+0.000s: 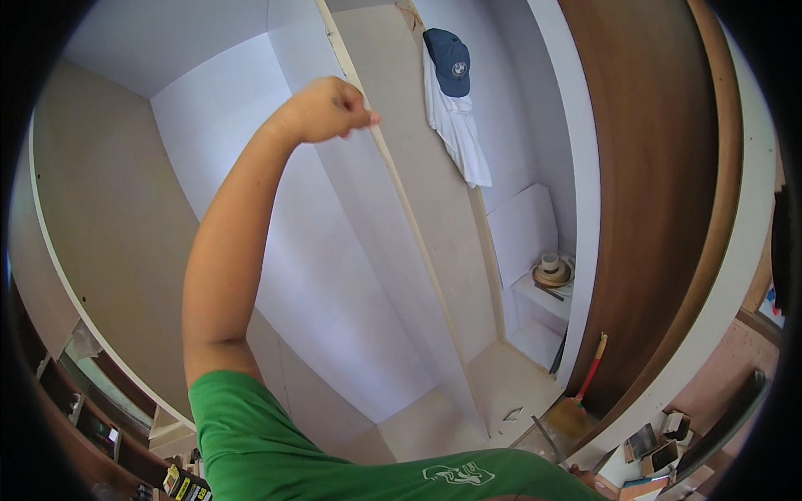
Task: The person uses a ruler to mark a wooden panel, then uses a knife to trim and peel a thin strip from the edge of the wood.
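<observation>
My left arm, in a green sleeve, reaches up across the view. My left hand (327, 110) is closed, its fingers curled and thumb pressed in, at the pale front edge of an upright partition panel (404, 196). Whatever sits in its fingertips is too small or blurred to make out. At the lower right, only a bit of my right hand (587, 482) shows past the green shirt. It seems closed on a slim grey metal tool (548, 439), whose kind I cannot tell.
A dark blue cap (449, 63) and a white cloth (455, 138) hang in the right compartment. Rolls of tape (551, 269) lie on a small ledge below. A red-handled broom (592, 369) leans by a brown panel (656, 192). Small boxes (660, 457) stand at lower right.
</observation>
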The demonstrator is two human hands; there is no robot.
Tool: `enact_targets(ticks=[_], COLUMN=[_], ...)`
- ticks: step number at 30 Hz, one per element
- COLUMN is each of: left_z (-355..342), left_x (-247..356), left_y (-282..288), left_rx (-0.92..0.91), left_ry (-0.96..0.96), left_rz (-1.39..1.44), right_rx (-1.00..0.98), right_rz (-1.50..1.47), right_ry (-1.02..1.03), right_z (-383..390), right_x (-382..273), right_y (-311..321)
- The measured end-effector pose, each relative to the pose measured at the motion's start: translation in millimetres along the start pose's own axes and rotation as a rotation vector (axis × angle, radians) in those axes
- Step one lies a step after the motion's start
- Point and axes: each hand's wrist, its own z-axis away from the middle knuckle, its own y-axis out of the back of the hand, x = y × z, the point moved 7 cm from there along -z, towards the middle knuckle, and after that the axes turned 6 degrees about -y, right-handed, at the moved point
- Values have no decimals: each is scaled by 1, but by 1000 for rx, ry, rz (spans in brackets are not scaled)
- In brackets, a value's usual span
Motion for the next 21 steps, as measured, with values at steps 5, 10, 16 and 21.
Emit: enact_targets(ticks=[5,10,16,21], left_z=[-20,-41,-56,-45], left_x=[-53,-62,-67,-71], left_y=[62,77,76,94], left_rx=[560,615,557,599], left_ry=[217,279,268,303], left_rz=[-19,-46,52,-110], right_rx=[4,56,-8,-57], right_rz=[57,186,211,322], right_ry=[-4,-44,-110,-177], right_z=[-15,-6,13,40], right_x=[9,-3,-9,-37], right_y=[3,10,15,22])
